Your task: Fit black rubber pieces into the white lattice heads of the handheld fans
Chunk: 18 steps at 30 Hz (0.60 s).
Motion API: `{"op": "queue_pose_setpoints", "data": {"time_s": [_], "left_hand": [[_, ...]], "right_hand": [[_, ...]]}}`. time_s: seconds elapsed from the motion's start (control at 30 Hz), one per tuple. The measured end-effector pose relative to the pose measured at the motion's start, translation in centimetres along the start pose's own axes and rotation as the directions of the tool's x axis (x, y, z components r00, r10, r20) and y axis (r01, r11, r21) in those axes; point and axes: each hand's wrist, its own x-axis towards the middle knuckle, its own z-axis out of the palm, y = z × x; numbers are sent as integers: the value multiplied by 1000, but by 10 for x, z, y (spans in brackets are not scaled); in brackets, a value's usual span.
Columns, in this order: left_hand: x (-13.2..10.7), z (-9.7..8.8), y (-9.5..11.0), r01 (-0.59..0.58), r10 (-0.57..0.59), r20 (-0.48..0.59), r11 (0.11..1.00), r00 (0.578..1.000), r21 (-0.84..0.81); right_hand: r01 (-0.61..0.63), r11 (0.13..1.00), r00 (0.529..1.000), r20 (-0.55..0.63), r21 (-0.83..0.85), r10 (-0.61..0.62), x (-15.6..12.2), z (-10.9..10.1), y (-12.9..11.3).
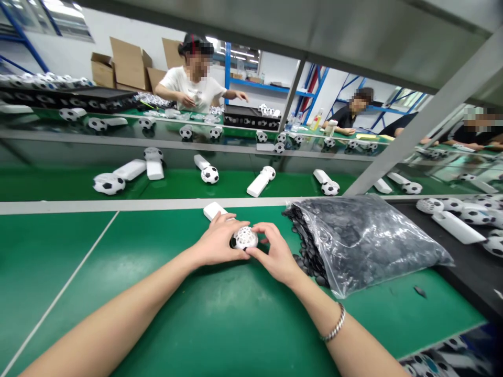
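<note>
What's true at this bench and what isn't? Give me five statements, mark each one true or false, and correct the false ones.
1. The left hand and right hand both hold a white perforated ball. True.
2. The clear plastic bag of small black pieces lies left of the hands. False: the clear plastic bag lies to their right, on the green bench top.
3. A metal chain bracelet circles the right wrist. True.
4. A watch is on the left wrist. False: no watch shows there.
5. A person in a white T-shirt stands beyond the shelf ahead. True.
</note>
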Motion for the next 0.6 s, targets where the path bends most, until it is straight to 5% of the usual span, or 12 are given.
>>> {"op": "queue_pose_setpoints", "data": {"time_s": [0.13, 0.6], "left_hand": [[-1, -3, 0, -10, 10, 14, 1000, 1000, -18], [-1, 2, -2, 14, -15, -29, 999, 999, -40]], "right_hand": [[-104, 986, 992, 85, 127, 94, 0, 4, 2], [-96, 981, 991, 104, 167, 79, 0, 1, 9]]}}
